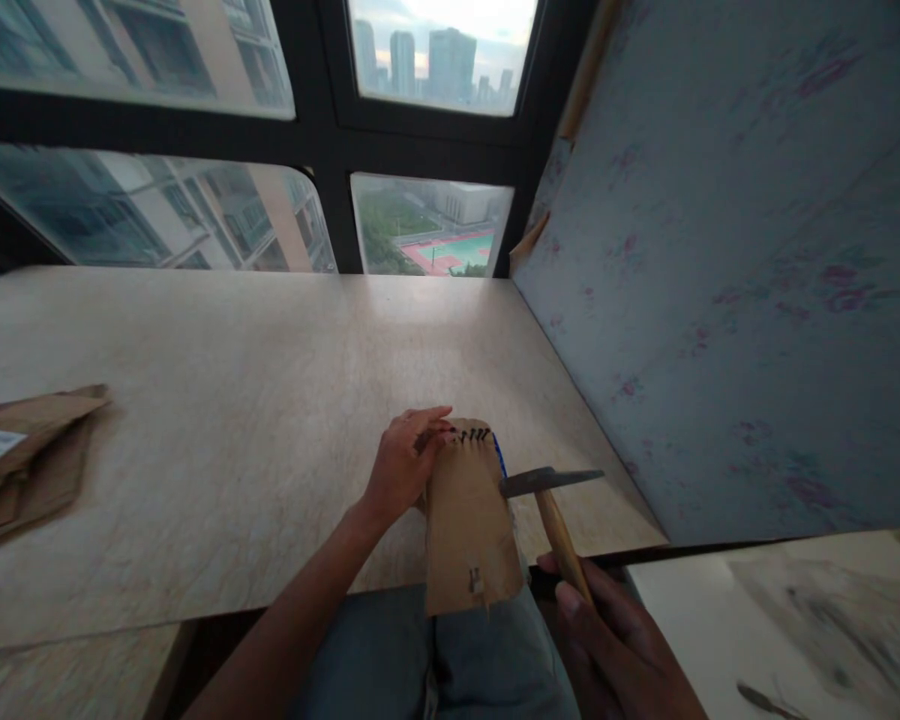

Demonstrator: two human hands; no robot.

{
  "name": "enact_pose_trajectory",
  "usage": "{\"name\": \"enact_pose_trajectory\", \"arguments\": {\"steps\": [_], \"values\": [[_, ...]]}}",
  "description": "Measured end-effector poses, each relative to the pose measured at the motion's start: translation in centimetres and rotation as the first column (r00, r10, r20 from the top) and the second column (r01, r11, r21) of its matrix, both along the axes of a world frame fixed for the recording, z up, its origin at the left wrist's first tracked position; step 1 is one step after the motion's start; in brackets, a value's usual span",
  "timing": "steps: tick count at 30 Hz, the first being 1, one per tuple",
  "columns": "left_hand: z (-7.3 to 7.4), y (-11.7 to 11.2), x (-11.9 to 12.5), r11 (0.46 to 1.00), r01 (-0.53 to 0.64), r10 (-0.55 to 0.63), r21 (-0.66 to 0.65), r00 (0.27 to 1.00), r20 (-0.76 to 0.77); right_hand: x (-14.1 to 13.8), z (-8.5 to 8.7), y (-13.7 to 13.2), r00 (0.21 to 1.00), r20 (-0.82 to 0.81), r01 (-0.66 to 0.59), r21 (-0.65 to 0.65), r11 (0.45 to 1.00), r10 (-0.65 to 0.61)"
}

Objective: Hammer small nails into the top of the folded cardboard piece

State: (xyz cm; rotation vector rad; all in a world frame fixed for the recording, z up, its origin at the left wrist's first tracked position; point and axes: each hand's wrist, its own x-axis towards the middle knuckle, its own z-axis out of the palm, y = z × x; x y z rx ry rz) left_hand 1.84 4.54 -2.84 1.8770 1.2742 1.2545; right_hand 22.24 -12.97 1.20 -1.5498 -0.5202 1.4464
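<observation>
The card (469,530) stands on edge at the near side of the bench (232,400), just right of centre, its lower end hanging past the bench edge over the person's lap (450,660). The left hand (403,468) clasps its upper left edge, fingers curled over the top beside a row of dark stitches (471,435). A blue strip (500,455) runs down the top right corner, perhaps thread or a lining; the view is too soft to tell. The right hand (615,640) is closed round the lower end of the hammer (555,515), whose metal head lies level, touching the card's right edge.

The card looks light and fairly stiff, yet it would crease or tear at the stitch holes if squeezed hard. The plain left edge, clear of the stitching, seems the safest place to grip it. The hammer is head-heavy, and its wooden handle gives a dry, sure hold.

The bench is pale, smooth and matt. A folded brown wrapper (30,450) lies at its far left edge. A dark-framed window (322,140) spans the far side. A blue flowered panel (720,250) leans along the right, with a white sheet (757,620) near right.
</observation>
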Motion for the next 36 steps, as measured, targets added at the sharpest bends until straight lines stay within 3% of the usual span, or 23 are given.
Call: {"name": "enact_pose_trajectory", "arguments": {"steps": [7, 18, 24, 32, 36], "values": [[-0.38, -0.10, 0.39, 0.997, -0.025, 0.029, 0.069, 0.998, -0.056, 0.00, -0.01, 0.17, 1.000, 0.000, -0.019, 0.006, 1.000, 0.019], [-0.73, -0.21, 0.60, 0.995, -0.087, 0.086, 0.052, 0.996, 0.022, -0.08, -0.17, 0.40, 0.997, 0.013, -0.079, 0.061, 0.995, 0.078], [-0.61, -0.10, 0.67, 0.995, -0.090, 0.088, 0.042, 0.995, 0.052, -0.15, 0.11, 0.27, 0.997, -0.025, -0.079, -0.022, 0.997, 0.079], [-0.78, -0.11, 0.63, 0.995, -0.067, 0.069, 0.074, 0.997, -0.029, -0.55, -0.30, 0.19, 0.999, -0.026, 0.030, 0.016, 0.999, -0.030], [-0.48, -0.21, 0.56, 0.987, -0.058, 0.075, 0.153, 0.991, -0.107, -0.33, -0.50, 0.22, 1.000, -0.001, -0.031, 0.024, 0.999, 0.031]]}}
